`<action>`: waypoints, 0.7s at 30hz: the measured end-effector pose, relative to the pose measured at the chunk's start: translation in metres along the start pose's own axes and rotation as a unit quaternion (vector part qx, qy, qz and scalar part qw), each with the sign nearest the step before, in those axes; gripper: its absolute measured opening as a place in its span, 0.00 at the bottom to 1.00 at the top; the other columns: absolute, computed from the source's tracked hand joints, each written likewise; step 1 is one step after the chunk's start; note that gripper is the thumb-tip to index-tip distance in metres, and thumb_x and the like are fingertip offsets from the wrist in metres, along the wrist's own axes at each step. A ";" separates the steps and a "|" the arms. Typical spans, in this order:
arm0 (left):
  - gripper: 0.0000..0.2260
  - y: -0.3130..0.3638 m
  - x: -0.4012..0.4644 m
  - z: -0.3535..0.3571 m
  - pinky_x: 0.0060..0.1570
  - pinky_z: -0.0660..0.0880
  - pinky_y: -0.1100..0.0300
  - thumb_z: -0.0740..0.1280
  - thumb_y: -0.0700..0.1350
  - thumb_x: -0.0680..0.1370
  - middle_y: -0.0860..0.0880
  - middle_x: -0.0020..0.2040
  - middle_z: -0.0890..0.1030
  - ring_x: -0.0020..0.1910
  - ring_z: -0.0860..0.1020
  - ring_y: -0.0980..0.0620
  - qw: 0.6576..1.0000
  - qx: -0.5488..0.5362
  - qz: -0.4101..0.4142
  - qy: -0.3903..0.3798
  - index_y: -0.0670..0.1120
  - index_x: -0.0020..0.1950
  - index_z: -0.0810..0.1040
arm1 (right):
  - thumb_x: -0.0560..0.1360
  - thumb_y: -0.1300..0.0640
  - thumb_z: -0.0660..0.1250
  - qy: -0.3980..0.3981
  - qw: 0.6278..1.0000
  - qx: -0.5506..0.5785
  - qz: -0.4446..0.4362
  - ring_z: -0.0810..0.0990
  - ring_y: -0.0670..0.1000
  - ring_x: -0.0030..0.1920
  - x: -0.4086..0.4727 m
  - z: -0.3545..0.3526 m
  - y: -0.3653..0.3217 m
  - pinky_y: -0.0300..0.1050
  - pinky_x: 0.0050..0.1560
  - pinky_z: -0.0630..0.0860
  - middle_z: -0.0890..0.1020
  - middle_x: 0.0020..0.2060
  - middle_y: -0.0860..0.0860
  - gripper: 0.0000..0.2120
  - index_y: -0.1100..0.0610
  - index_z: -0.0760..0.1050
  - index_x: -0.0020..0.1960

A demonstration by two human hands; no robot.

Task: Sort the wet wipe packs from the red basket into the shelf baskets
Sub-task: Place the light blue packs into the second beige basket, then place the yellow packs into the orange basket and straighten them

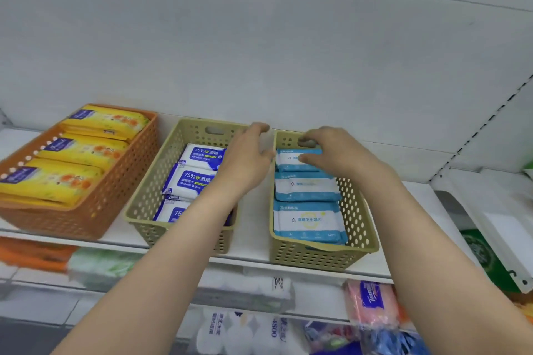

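- The rearmost light-blue-and-white soft plastic wet wipe pack lies flat at the back of the right-hand khaki perforated plastic basket, its long axis running left to right across the basket.
- The right hand holds this pack, thumb on its top face and fingers curled over its far edge by the basket's back wall.
- The left hand hovers over the gap between the two khaki baskets, fingers apart and loosely bent, holding nothing.
- Three light-blue packs show in this basket, in a row from back to front, all lying the same way.
- The middle khaki perforated plastic basket holds three visible white-and-dark-blue alcohol wipe packs, partly hidden by the left forearm.
- The orange perforated plastic basket on the left holds three visible yellow wipe packs, with more underneath that cannot be counted.
- All three baskets stand side by side, apart, on a white shop shelf backed by a pale grey panel.
- Lower shelves carry blurred tissue and wipe packages, among them a pink tissue pack.
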State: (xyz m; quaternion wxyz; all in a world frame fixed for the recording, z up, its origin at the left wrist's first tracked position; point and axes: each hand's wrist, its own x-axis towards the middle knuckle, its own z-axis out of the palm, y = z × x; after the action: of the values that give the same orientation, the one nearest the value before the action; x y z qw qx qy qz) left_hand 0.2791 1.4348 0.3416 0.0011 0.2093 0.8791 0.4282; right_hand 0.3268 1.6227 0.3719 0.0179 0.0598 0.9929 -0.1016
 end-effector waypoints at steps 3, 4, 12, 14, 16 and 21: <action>0.19 -0.011 -0.002 -0.048 0.57 0.64 0.66 0.67 0.42 0.77 0.47 0.64 0.73 0.63 0.73 0.50 0.998 0.044 0.042 0.029 0.50 0.68 0.73 | 0.78 0.49 0.67 0.107 0.993 0.024 -0.034 0.73 0.53 0.66 0.008 -0.018 -0.032 0.49 0.64 0.70 0.74 0.67 0.51 0.21 0.50 0.72 0.70; 0.18 -0.018 -0.004 -0.065 0.57 0.63 0.66 0.67 0.43 0.77 0.48 0.64 0.73 0.63 0.72 0.51 0.996 0.062 0.051 0.039 0.50 0.67 0.74 | 0.78 0.49 0.66 0.135 0.989 0.026 -0.048 0.74 0.53 0.66 0.010 -0.023 -0.045 0.49 0.64 0.70 0.73 0.67 0.51 0.20 0.50 0.73 0.70; 0.16 -0.111 -0.069 -0.223 0.61 0.66 0.56 0.67 0.46 0.77 0.44 0.62 0.77 0.63 0.74 0.45 0.972 0.129 0.058 0.186 0.46 0.65 0.76 | 0.78 0.50 0.66 0.208 0.969 0.036 -0.132 0.73 0.50 0.66 0.011 -0.015 -0.207 0.41 0.57 0.66 0.74 0.67 0.49 0.17 0.49 0.75 0.67; 0.16 -0.151 -0.099 -0.264 0.60 0.66 0.56 0.67 0.47 0.78 0.45 0.62 0.77 0.63 0.73 0.45 0.967 0.141 0.036 0.210 0.47 0.65 0.76 | 0.78 0.50 0.67 0.210 0.965 0.051 -0.150 0.73 0.51 0.67 0.010 0.000 -0.264 0.40 0.56 0.66 0.74 0.67 0.50 0.17 0.50 0.75 0.67; 0.17 -0.194 -0.134 -0.302 0.60 0.67 0.53 0.66 0.49 0.78 0.45 0.63 0.76 0.63 0.73 0.44 0.962 0.158 -0.005 0.225 0.47 0.66 0.75 | 0.78 0.50 0.68 0.199 0.962 0.061 -0.177 0.72 0.52 0.68 0.009 0.022 -0.325 0.43 0.59 0.67 0.73 0.68 0.52 0.18 0.50 0.76 0.66; 0.17 -0.306 -0.227 -0.385 0.61 0.68 0.53 0.65 0.49 0.79 0.46 0.64 0.76 0.64 0.73 0.46 0.946 0.181 -0.100 0.251 0.47 0.66 0.75 | 0.77 0.50 0.68 0.130 0.948 0.105 -0.271 0.72 0.53 0.69 0.002 0.107 -0.484 0.49 0.65 0.70 0.73 0.68 0.53 0.18 0.51 0.76 0.66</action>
State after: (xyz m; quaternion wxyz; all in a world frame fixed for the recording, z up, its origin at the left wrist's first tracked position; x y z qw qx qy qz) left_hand 0.3044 0.8944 0.3143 -0.2144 0.0026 0.9301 0.2981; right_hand 0.2682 1.1308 0.3637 -0.1457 -0.1973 0.9490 -0.1980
